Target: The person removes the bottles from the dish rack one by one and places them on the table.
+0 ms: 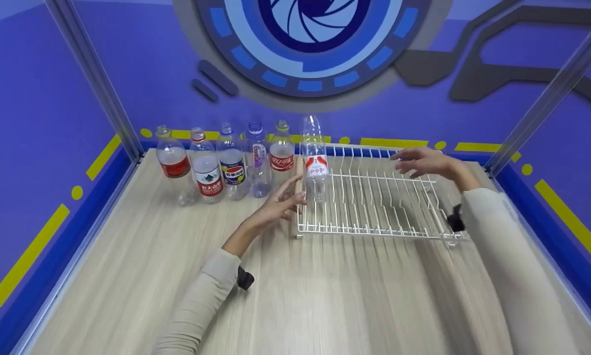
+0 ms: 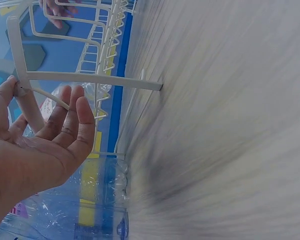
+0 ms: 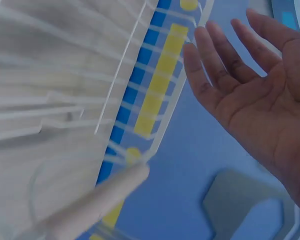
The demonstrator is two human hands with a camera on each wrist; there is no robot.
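Note:
A white wire dish rack (image 1: 374, 230) stands on the table, with a pale wooden handle (image 2: 30, 107) at its left end. My left hand (image 1: 276, 207) holds this handle, its thumb and curled fingers around the wood. Above the rack's right end hovers my right hand (image 1: 421, 161), fingers spread loosely, touching nothing. In the right wrist view the right hand (image 3: 250, 75) is beside the rack's far rail, near another wooden handle (image 3: 100, 195). A clear plastic bottle (image 1: 316, 165) with a red and white label sits among the wires at the rack's left end.
Left of the rack several empty, uncapped plastic bottles stand in a group, among them one with a red and white label (image 1: 209, 180) and one with a dark blue label (image 1: 234, 172). Blue panels (image 1: 177, 74) enclose the wooden tabletop (image 1: 315, 296) at the back and sides.

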